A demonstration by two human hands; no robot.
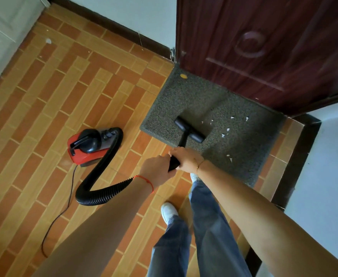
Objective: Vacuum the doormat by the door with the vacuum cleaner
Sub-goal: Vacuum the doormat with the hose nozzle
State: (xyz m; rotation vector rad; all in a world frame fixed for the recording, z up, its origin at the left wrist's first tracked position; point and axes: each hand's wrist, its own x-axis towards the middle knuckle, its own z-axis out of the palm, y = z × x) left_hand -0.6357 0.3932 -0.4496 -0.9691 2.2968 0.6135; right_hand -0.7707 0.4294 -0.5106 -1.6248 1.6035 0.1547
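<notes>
At the far left we see a white panelled surface (2,37) along the edge of the brick-patterned tile floor (44,100), with a small white scrap (48,41) lying on the tiles near it. Further right sits the red and black vacuum cleaner (86,145), on the floor just left of the mat, its thin power cord (64,208) trailing toward the bottom edge. From the machine's body a black ribbed hose (96,188) loops down and back up toward our hands.

Our left hand (156,172), a red string at its wrist, is curled round the lower part of the black wand (182,140), where the hose meets it. Our right hand (188,159), a thin bracelet at its wrist, grips the wand just above the left; the two hands are nearly touching. Below them are our blue jeans (204,226) and a white shoe (169,211).

The wand runs up to the black floor head (189,129), which appears to rest flat on the grey doormat (184,96), though we cannot be sure it touches. The mat lies against the foot of the dark red door (264,47). A yellow spot (183,76) sits near the mat's far left corner, and white paper bits (227,129) are scattered on the mat to the right of the head. At the far right stands a pale wall (327,166) with a dark skirting.
</notes>
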